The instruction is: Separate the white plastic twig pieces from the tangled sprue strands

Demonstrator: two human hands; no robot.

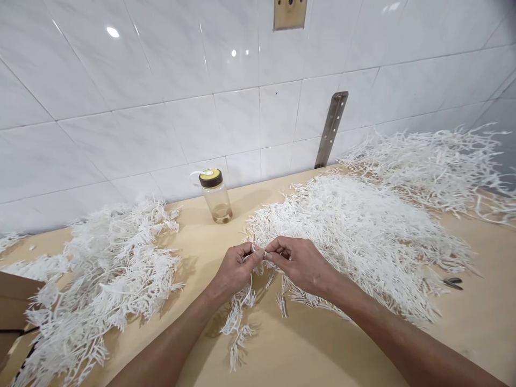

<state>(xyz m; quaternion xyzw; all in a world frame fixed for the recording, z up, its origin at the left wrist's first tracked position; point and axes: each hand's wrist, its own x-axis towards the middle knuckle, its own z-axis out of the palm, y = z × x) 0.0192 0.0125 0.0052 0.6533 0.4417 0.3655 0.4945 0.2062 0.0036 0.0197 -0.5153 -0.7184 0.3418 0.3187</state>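
Observation:
My left hand point(239, 266) pinches a white branched plastic sprig point(241, 317) near its top, and the sprig's feathery ends hang down over the table. Meeting it fingertip to fingertip, my right hand point(298, 263) is closed in a pinch at the same spot; whatever lies between its fingers is too small to make out. A big heap of loose white plastic sprigs point(358, 231) spreads just beyond and to the right of my right hand. One small loose sprig point(281, 303) lies on the table below the hands.
A clear jar with a brown and yellow lid point(216, 199) stands near the tiled wall point(169, 129). Joined sprigs form a pile point(116, 269) at left and another point(435, 166) at back right. Dark metal snips point(453, 283) lie at right. A metal bracket point(331, 129) leans there; a cardboard box point(18, 301) sits left.

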